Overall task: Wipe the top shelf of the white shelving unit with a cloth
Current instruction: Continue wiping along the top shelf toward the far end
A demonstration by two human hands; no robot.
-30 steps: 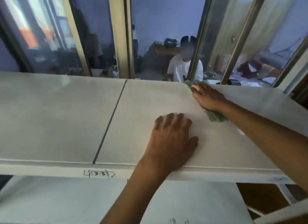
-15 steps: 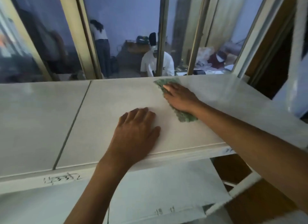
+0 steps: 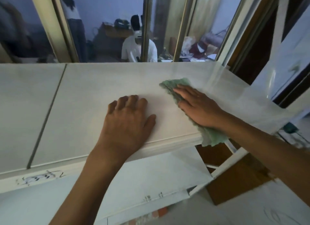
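The white top shelf (image 3: 94, 97) of the shelving unit spans the view, with a dark seam running down its left part. My left hand (image 3: 127, 122) lies flat on the shelf near its front edge, fingers together, holding nothing. My right hand (image 3: 199, 107) presses flat on a green cloth (image 3: 174, 85) on the shelf's right part. The cloth's near end (image 3: 213, 137) hangs over the front edge.
A lower white shelf (image 3: 151, 179) shows beneath the top one. Behind the shelf a window with metal frames (image 3: 146, 25) looks into a room where a seated person (image 3: 132, 50) and a standing person (image 3: 73, 20) are. A white post (image 3: 283, 12) rises at the right.
My right hand has dragged the cloth from the shelf's back edge toward the front, so the cloth's end now overhangs the front edge. The left hand stays planted. The view has shifted right.
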